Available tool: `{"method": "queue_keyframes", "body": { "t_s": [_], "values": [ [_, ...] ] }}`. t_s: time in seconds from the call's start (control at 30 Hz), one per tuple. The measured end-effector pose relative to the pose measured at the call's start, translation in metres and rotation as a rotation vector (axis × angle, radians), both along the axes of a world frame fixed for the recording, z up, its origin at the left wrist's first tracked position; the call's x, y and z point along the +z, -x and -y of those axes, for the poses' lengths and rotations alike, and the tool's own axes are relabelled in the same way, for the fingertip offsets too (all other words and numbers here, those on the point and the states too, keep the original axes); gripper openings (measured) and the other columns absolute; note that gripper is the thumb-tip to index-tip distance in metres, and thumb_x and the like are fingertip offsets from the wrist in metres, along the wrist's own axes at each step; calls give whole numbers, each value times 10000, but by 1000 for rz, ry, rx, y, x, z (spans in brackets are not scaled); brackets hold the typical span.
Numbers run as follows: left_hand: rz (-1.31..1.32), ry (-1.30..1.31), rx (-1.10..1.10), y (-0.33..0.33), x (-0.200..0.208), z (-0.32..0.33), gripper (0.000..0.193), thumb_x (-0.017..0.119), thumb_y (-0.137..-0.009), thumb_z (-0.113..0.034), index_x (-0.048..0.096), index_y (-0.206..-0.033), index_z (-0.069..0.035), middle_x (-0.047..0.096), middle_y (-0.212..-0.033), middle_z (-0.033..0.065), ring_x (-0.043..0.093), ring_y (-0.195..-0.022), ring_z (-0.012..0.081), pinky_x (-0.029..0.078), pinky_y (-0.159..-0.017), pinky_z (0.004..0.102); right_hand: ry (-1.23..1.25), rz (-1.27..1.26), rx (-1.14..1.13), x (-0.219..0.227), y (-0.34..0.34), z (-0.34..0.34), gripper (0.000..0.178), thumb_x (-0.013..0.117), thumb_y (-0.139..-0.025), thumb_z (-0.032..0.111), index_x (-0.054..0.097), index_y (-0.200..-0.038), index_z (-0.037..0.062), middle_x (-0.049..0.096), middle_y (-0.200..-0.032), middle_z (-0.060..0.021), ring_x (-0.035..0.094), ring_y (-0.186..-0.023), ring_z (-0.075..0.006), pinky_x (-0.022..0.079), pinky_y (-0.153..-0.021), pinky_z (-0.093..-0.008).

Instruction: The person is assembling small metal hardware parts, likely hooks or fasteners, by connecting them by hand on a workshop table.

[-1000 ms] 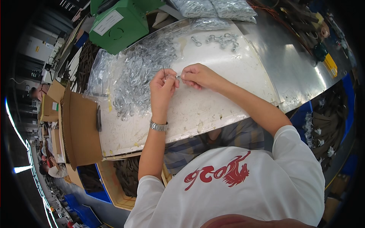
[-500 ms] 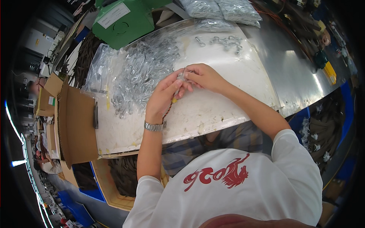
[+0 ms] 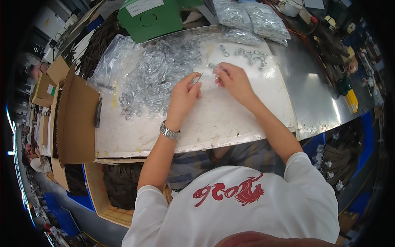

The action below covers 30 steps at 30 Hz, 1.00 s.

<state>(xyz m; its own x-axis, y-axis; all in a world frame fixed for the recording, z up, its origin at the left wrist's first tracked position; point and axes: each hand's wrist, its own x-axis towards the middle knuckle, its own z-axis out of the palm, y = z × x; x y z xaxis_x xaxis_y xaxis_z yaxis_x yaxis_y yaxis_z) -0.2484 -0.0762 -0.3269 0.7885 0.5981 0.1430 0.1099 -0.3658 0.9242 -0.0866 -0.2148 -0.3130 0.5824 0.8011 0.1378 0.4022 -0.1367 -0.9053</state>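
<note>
Silvery clasps [image 3: 158, 78] lie heaped on the left of the white surface [image 3: 205, 125], mixed in with crumpled clear plastic [image 3: 109, 61]. Near the middle, the worker's two hands stand a little apart. The left hand [image 3: 184, 95] has its grip pinched around a thin pointed tool [image 3: 200, 77], the tip slanting up and away to the far side. The right hand [image 3: 235, 81] looks closed at the fingertips on a small metal piece [image 3: 212, 66], too blurred for me to make out its shape. Just beyond that hand lie a lone clasp [image 3: 224, 50] and a loose cluster of clasps [image 3: 253, 57]; filled clear bags [image 3: 267, 20] sit farther off, right of a green box [image 3: 150, 20].

I'd judge the step in hand to be the handling of one small piece, tool held ready. A next move calls for a light right pinch, a steady left hand and the point clear of the fingers.
</note>
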Motion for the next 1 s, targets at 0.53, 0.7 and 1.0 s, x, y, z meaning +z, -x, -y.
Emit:
{"method": "queue_keyframes", "body": {
  "t_s": [0.53, 0.7, 1.0],
  "values": [
    [177, 203, 100, -4, -2, -11, 227, 611, -1043, -166, 768, -1031, -3, 634, -669, -19, 511, -582, 32, 379, -540, 238, 59, 907, 85, -19, -41, -112, 332, 765, -901, 218, 700, -1188, 63, 700, -1063, -148, 669, -989, -376, 548, -856, -468],
    [218, 223, 130, 3, -4, -12, 217, 606, -1047, -148, 763, -1029, 0, 633, -699, -25, 534, -626, 33, 404, -582, 215, 98, 760, 172, -9, -25, -94, 262, 764, -904, 212, 707, -1098, 45, 734, -951, -151, 694, -861, -342, 554, -757, -420],
    [411, 233, 352, 15, 15, -19, 200, 645, -1004, -161, 761, -1017, 1, 680, -703, 13, 541, -608, 43, 403, -545, 256, -23, -365, 264, 10, -20, -70, 204, 666, -1038, 224, 727, -1005, 32, 756, -916, -36, 665, -738, -80, 504, -635, -228]
  ]
}}
